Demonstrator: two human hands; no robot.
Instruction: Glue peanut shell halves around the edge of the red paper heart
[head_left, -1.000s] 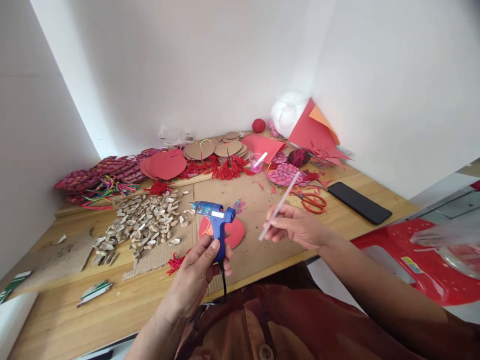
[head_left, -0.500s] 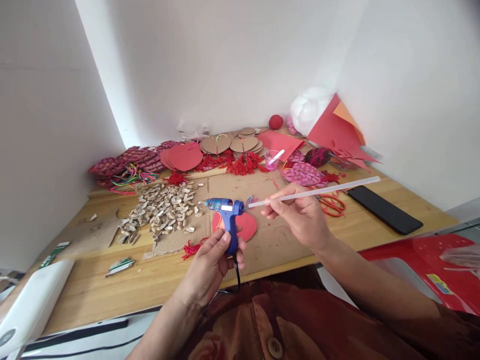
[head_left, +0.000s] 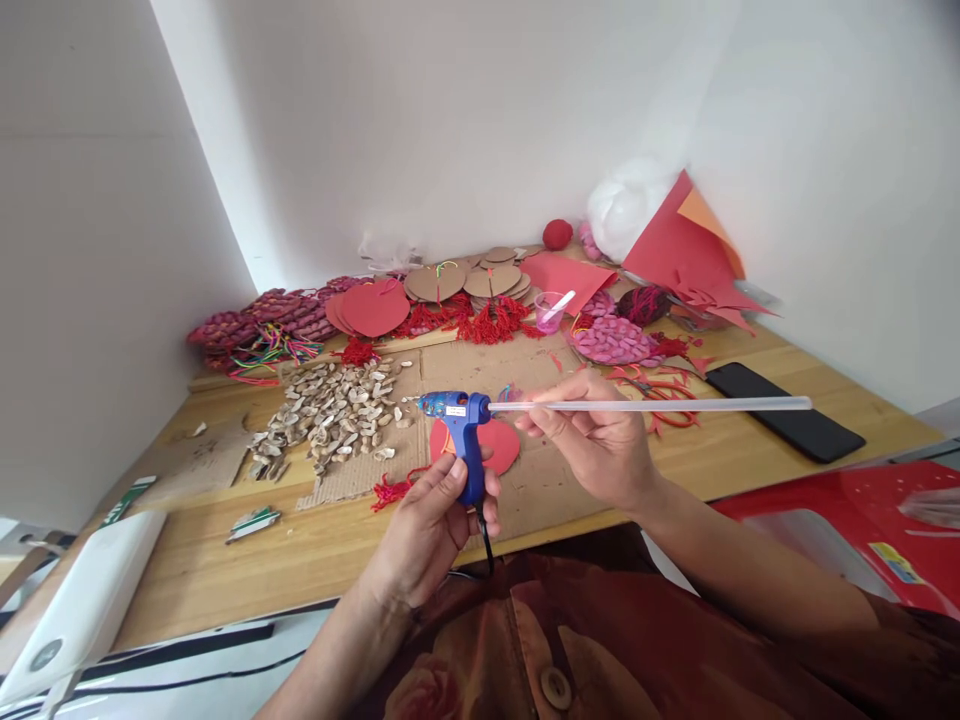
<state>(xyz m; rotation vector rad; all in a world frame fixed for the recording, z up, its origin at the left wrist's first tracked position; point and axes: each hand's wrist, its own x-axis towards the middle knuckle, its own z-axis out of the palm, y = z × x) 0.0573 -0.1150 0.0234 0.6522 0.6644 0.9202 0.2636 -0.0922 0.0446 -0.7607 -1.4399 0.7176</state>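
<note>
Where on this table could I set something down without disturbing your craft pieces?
Bare wood lies along the near edge of the table, past the green-white strip, and right of the black phone. The back, around the shell pile and red tassels, is crowded.

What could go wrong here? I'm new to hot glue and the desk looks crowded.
The long glue stick, pinched near the blue glue gun by the right hand, might bend or snap. The nozzle points toward the shell pieces and cardboard, so drips may land there. The cord under the left hand could snag.
</note>
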